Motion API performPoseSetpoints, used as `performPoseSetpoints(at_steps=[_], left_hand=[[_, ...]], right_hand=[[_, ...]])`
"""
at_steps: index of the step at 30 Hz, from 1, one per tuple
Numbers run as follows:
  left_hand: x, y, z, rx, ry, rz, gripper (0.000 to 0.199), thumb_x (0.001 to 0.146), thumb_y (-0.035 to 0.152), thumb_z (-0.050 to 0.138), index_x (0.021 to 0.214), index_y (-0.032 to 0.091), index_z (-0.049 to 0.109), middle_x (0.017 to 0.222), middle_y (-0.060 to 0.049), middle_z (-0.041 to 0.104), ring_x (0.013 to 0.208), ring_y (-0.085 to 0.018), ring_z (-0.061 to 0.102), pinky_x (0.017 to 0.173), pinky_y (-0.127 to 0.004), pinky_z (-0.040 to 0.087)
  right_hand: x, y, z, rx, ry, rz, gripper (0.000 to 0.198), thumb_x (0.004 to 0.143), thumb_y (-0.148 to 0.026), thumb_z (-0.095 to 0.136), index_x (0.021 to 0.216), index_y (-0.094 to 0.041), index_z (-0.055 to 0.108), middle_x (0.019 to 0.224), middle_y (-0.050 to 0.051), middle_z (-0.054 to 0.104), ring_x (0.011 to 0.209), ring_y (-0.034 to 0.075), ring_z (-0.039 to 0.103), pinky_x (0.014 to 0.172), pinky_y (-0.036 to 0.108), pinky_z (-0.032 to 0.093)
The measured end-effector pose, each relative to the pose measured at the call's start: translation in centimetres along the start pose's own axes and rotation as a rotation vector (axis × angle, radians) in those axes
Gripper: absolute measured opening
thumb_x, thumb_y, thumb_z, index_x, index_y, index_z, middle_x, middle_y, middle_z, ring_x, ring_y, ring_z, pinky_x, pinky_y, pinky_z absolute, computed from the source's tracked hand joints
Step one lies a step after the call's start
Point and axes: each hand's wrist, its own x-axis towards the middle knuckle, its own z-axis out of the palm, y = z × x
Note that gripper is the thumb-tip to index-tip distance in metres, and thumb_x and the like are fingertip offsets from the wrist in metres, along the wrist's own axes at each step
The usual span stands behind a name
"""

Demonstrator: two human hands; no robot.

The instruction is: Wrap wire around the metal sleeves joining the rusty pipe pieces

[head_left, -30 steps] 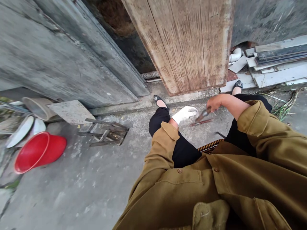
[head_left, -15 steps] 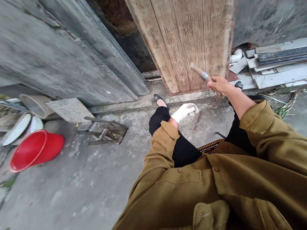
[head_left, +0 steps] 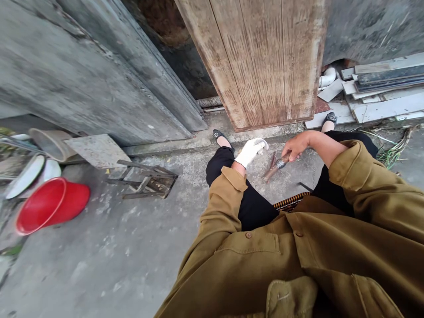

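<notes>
Grasping a round, metal-banded stick [head_left: 273,171] in right grip [head_left: 294,148]; curling white-gloved left grip [head_left: 251,152], hold unclear, over rough concrete [head_left: 149,238].

Single head view, facing forward and down

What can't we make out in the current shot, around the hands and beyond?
All in the head view:
- Near end of the banded stick: covered by the right hand.
- Whether the gloved left hand holds anything: its palm is hidden by its own back and curled fingers.
- Striped weave: mostly covered by the jacket.
- Wooden panel: top cut off by the upper edge.
</notes>
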Motion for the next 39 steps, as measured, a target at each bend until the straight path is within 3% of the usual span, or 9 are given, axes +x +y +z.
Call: performPoseSetpoints(at_steps=[5,8,12,15,21,24,32,36,39], left_hand=[[0.4,-0.6,0.4,-0.042,-0.003,-0.02,0.045,0.083,0.058,0.077,0.081,0.013,0.069,0.064,0.0,0.059,0.055,-0.009,0.047,0.054,-0.022,0.036],[0.0,-0.1,1.2,-0.093,-0.171,-0.018,0.06,0.073,0.07,0.081,0.08,0.012,0.071,0.063,-0.001,0.06,0.052,-0.008,0.044,0.053,-0.023,0.035],[-0.5,1.0,1.5,-0.132,-0.28,-0.043,0.064,0.069,0.072,0.084,0.08,0.011,0.071,0.065,-0.003,0.063,0.049,-0.007,0.042,0.051,-0.025,0.034],[-0.7,1.3,1.3,-0.103,-0.322,-0.066,0.062,0.07,0.069,0.085,0.081,0.009,0.072,0.064,-0.003,0.062,0.05,-0.007,0.042,0.051,-0.025,0.032],[-0.6,0.6,1.0,-0.056,-0.206,-0.047,0.05,0.076,0.059,0.081,0.079,0.011,0.069,0.064,-0.002,0.06,0.05,-0.007,0.039,0.051,-0.024,0.029],[-0.4,0.1,0.7,-0.027,-0.098,-0.02,0.04,0.081,0.052,0.076,0.08,0.012,0.068,0.072,-0.003,0.064,0.052,-0.008,0.043,0.052,-0.023,0.033],[0.6,0.0,0.8,-0.044,0.08,-0.075,0.036,0.087,0.044,0.079,0.074,0.015,0.061,0.064,0.0,0.059,0.054,-0.01,0.046,0.054,-0.024,0.037],[0.1,-0.1,1.0,-0.108,-0.125,-0.054,0.044,0.089,0.057,0.076,0.086,0.014,0.068,0.054,0.003,0.048,0.048,-0.01,0.041,0.049,-0.024,0.031],[-0.5,-0.2,1.2,-0.111,-0.332,-0.084,0.048,0.084,0.06,0.078,0.086,0.013,0.07,0.054,0.001,0.048,0.048,-0.011,0.041,0.049,-0.025,0.031]], right_hand=[[-3.1,0.3,-1.5,0.413,0.731,-0.269,0.023,0.096,-0.03,0.066,0.113,-0.015,0.066,0.092,0.005,0.069,0.076,0.012,0.059,0.078,0.027,0.053],[-3.0,0.9,-2.2,0.495,1.121,-0.092,0.021,0.103,-0.03,0.057,0.114,-0.014,0.065,0.093,0.009,0.07,0.075,0.015,0.062,0.076,0.03,0.055],[-1.2,1.7,-2.5,-0.027,1.031,0.358,0.031,0.1,-0.028,0.062,0.123,-0.01,0.072,0.118,0.019,0.074,0.11,0.029,0.071,0.096,0.037,0.054],[0.2,1.6,-1.9,-0.258,0.827,0.462,0.04,0.098,-0.028,0.065,0.132,-0.008,0.073,0.137,0.025,0.068,0.13,0.037,0.065,0.105,0.041,0.05],[1.4,1.0,-0.1,-0.184,0.092,0.281,0.027,0.091,-0.02,0.068,0.116,-0.014,0.077,0.087,0.006,0.072,0.078,0.019,0.067,0.079,0.031,0.05],[0.9,1.0,-0.1,-0.058,0.0,0.101,0.022,0.087,-0.021,0.071,0.107,-0.013,0.074,0.077,-0.001,0.064,0.07,0.013,0.058,0.074,0.026,0.046],[-3.4,0.2,-1.2,0.246,0.269,-0.215,0.033,0.084,-0.038,0.076,0.109,-0.016,0.072,0.085,0.001,0.066,0.077,0.012,0.058,0.076,0.024,0.048],[-4.2,-0.1,-1.6,0.456,0.776,-0.262,0.027,0.092,-0.032,0.07,0.114,-0.016,0.071,0.094,0.005,0.07,0.078,0.014,0.06,0.079,0.027,0.053],[-3.3,0.6,-2.4,0.375,1.09,-0.024,0.029,0.103,-0.025,0.052,0.123,-0.013,0.067,0.105,0.012,0.072,0.085,0.017,0.064,0.082,0.03,0.055]])
